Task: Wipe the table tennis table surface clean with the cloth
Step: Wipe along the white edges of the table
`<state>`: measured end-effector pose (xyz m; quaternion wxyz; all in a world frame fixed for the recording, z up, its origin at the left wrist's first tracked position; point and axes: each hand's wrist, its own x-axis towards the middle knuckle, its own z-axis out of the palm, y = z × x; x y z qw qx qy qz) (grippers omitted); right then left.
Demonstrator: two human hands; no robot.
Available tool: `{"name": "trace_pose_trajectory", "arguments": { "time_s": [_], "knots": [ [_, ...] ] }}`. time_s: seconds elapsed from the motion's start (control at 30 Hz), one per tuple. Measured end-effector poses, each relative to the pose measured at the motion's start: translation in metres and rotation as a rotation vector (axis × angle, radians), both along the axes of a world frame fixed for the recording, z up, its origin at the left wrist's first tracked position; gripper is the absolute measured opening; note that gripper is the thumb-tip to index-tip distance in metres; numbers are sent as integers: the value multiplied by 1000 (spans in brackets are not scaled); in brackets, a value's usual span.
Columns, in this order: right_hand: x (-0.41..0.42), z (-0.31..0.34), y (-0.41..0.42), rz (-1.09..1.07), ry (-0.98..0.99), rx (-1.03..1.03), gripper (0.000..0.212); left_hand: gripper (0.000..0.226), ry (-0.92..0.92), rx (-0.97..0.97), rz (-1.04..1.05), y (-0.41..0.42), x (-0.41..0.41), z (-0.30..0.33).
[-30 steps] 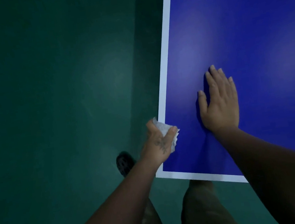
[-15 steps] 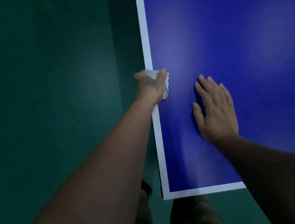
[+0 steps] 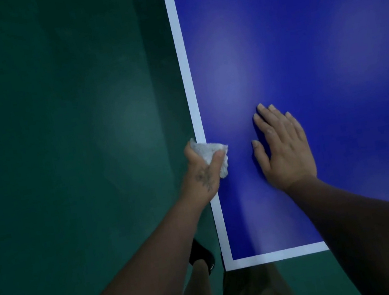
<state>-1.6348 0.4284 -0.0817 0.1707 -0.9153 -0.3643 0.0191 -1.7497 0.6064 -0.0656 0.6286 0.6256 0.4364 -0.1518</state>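
The left hand (image 3: 204, 171) has its fingers and thumb curled round a crumpled white cloth (image 3: 211, 156), pressing it onto the table (image 3: 297, 27) right at the white line (image 3: 192, 101) along its left edge, not far from the near corner. The right hand (image 3: 283, 148) lies flat on the blue surface just beside it, fingers straight and together, holding nothing — it looks like a brace for leaning in.

To wipe this edge well, I would keep the cloth flat against the top rather than bunched in the fist, press evenly, and run long overlapping strokes along the line so no strip is skipped; the bracing palm should shift off any part already cleaned, since it may leave marks.

The table is deep blue with a white border, smooth and faintly glossy — soft light patches show on it. No dirt or streaks can be made out in this dim light
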Motion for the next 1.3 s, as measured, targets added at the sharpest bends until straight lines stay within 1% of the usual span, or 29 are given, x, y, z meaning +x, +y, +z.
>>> {"name": "trace_pose_trajectory", "arguments": {
  "time_s": [0.1,0.13,0.2,0.27,0.37,0.47,0.53,0.6,0.63,0.73,0.83,0.93,1.0,1.03,1.07,1.1,1.13,1.17,1.23,1.27,1.3],
  "knots": [
    [0,0,-1,6,0,11,53,58,34,30,-36,17,27,1],
    [0,0,-1,5,-3,13,53,58,26,51,-65,25,38,3],
    [0,-1,-1,5,-6,15,53,66,12,84,-90,42,59,3],
    [0,-1,-1,6,-3,11,53,70,35,93,-55,55,80,10],
    [0,-1,0,1,-1,-5,53,65,52,99,-39,58,91,17],
    [1,0,0,5,4,0,53,48,45,71,-14,44,75,20],
    [1,-1,0,7,3,-7,53,53,37,25,1,30,52,18],
    [1,-1,0,5,3,-5,53,63,70,39,-50,18,31,13],
    [1,-1,1,4,5,-2,53,63,89,53,-72,16,27,11],
    [1,-1,1,4,8,-3,53,52,143,86,-103,29,45,8],
    [1,-1,0,0,13,-11,54,24,-36,18,-62,56,88,10],
    [1,-2,-1,-7,23,-3,54,26,-46,91,-29,88,135,16],
    [3,-2,0,-13,25,7,53,63,101,124,-74,101,150,15],
    [4,-2,0,-16,27,8,53,73,120,125,-68,102,152,13],
    [4,-2,-1,-16,30,7,53,75,28,104,-48,101,151,12],
    [4,-2,-1,-15,32,4,53,68,-60,103,-26,99,147,9],
    [4,-2,-1,-16,33,0,53,50,-122,43,21,88,138,5],
    [4,-1,-1,-18,35,-5,54,37,-123,12,69,75,125,1],
    [4,-1,-1,-18,41,-11,55,30,-39,43,94,52,90,0],
    [5,-1,-1,-18,44,-14,55,47,10,40,64,42,72,2],
    [5,-1,-1,-18,51,-18,55,69,54,18,18,35,57,1]
  ]
}}
